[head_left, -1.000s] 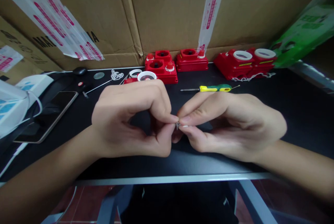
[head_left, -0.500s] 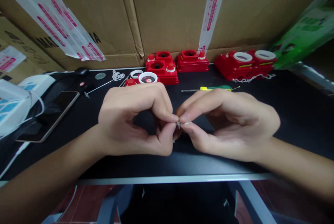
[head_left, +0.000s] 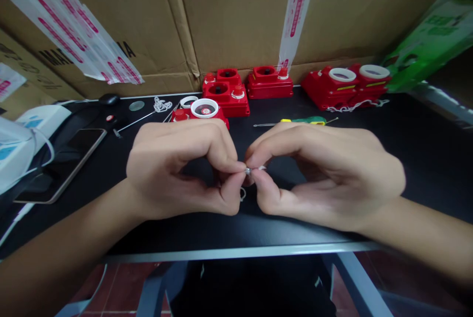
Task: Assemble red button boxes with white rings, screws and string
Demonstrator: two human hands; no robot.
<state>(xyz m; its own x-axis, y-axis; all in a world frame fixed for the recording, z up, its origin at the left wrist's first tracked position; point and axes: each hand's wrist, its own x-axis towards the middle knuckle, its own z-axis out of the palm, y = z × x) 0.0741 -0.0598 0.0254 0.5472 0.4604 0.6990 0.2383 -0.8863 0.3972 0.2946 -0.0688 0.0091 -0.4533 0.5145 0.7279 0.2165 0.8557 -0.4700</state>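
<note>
My left hand (head_left: 177,169) and my right hand (head_left: 325,174) meet fingertip to fingertip over the front of the black table (head_left: 406,159). Both are closed in a pinch on a tiny silvery metal part (head_left: 248,171) held between thumbs and forefingers. A thin white loop (head_left: 243,194) hangs just below my left thumb. What exactly the small part is cannot be made out.
Red plastic housings (head_left: 225,91) (head_left: 269,82) (head_left: 345,88) line the back by the cardboard wall; one with a white ring (head_left: 204,109) stands behind my left hand. A yellow-green screwdriver (head_left: 303,121) lies mid-table. A phone (head_left: 62,162) and white boxes (head_left: 22,135) sit left, a green bag (head_left: 432,36) right.
Both hands stay pinched together on the small part, with slight shifts of the fingers. The view has tilted a little, and the red housing behind my left hand shows more.
</note>
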